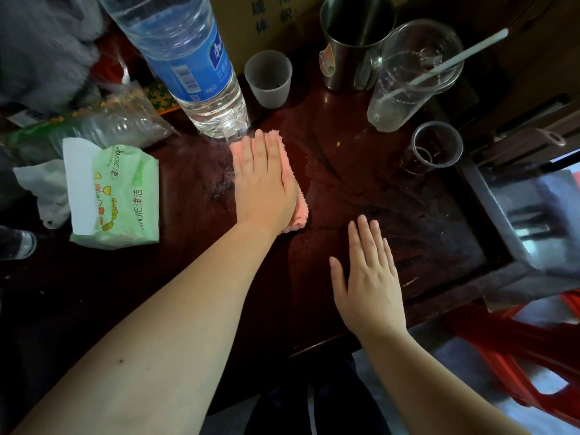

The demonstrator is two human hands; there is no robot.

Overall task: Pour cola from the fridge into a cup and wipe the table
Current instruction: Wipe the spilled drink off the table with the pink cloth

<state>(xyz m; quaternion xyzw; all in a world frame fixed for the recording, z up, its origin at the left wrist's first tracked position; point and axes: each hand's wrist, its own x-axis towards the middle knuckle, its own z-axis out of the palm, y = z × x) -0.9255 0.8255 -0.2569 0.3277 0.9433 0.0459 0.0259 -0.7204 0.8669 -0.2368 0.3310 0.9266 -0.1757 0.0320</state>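
My left hand (262, 180) lies flat with fingers together, pressing a pink cloth (299, 208) onto the dark red table (392, 240) just in front of the big water bottle. The cloth shows along the hand's right side and at the fingertips. My right hand (367, 277) rests flat on the table near the front edge, fingers extended, holding nothing. At the right stands a small clear cup (436, 149) with dark cola in it. Wet smears shine on the table between the cloth and the cup.
A large water bottle (188, 61) stands at the back left, a frosted cup (268, 78) beside it, then a steel mug (354, 42) and a tall empty plastic cup with a straw (408, 76). A green tissue pack (119, 196) lies at left. A red stool (533, 356) is at lower right.
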